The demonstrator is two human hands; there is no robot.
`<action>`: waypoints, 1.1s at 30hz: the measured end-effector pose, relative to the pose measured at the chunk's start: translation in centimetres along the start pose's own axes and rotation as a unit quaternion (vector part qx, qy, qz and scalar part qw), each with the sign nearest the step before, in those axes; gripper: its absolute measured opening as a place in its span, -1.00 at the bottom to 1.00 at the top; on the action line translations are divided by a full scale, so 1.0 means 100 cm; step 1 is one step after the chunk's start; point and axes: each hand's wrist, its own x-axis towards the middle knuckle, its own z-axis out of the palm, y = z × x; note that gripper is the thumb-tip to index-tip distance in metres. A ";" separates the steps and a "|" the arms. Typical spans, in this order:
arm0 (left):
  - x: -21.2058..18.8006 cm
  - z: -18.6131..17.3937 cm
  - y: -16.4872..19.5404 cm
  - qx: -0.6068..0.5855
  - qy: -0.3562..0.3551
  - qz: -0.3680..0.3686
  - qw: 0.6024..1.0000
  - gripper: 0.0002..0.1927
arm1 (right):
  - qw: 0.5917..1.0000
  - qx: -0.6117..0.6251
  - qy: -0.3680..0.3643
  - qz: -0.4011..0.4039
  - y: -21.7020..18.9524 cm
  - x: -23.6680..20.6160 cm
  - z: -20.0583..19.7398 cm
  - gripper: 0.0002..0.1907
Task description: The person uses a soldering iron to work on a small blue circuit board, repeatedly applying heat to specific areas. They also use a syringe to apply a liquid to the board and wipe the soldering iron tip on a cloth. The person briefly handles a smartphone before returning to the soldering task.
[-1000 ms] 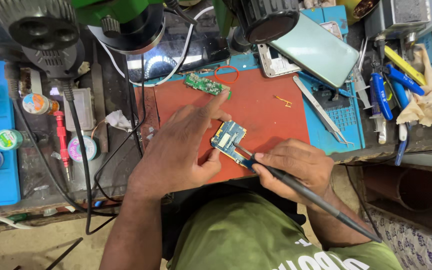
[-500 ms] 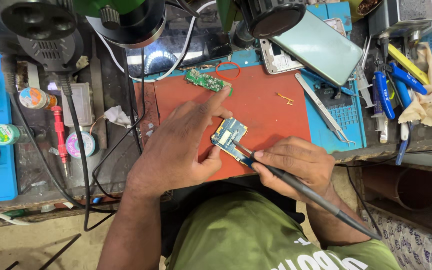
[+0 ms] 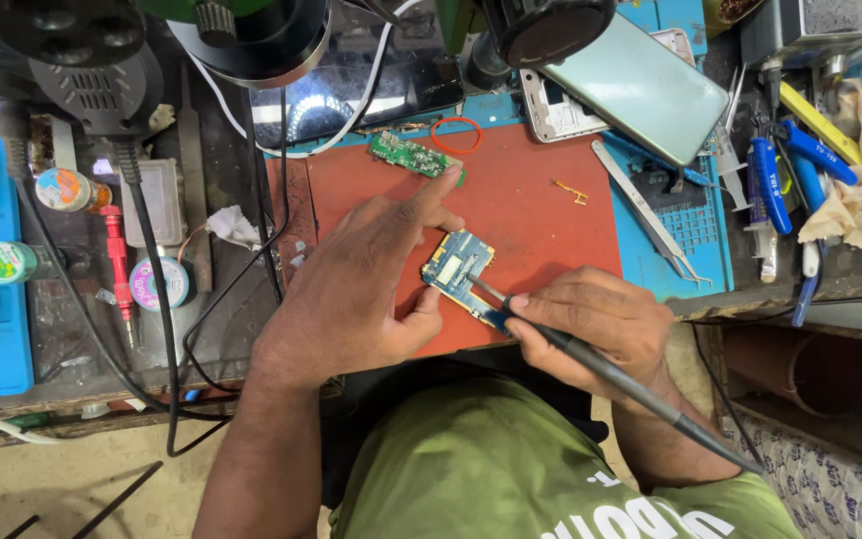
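A crowded repair bench lies under the hands, with a red mat [image 3: 541,225] in the middle, blue trays to either side and a bare floor below the bench edge. The left hand [image 3: 356,289] rests on the mat, thumb and forefinger pinching the near edge of a small blue board [image 3: 456,268], its other fingers stretched out beyond it. The board lies between the two hands, its long axis slanting from near the right hand up and away toward the left fingertips. The right hand [image 3: 596,324] is closed around a dark iron [image 3: 591,361] like a pen, the tip touching the board and the handle running back past the wrist. A green board [image 3: 409,155] lies beyond the left fingertips, tweezers [image 3: 646,215] beyond the right hand, and a phone [image 3: 641,85] farther off.
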 end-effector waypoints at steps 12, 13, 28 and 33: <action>0.000 -0.001 0.001 -0.001 -0.011 -0.011 1.000 0.05 | 0.999 -0.007 0.010 0.031 -0.001 0.000 -0.002 -0.74; 0.000 -0.001 0.001 -0.002 -0.011 -0.010 1.000 0.04 | 0.999 -0.010 0.012 0.031 -0.001 0.000 -0.001 -0.75; -0.006 -0.002 -0.003 -0.011 0.007 -0.007 1.000 -0.04 | 0.996 -0.007 -0.006 0.090 -0.016 0.002 0.000 -0.75; -0.006 -0.001 -0.004 -0.015 0.005 -0.002 1.000 -0.03 | 0.995 0.010 0.003 0.100 -0.016 -0.001 0.001 -0.74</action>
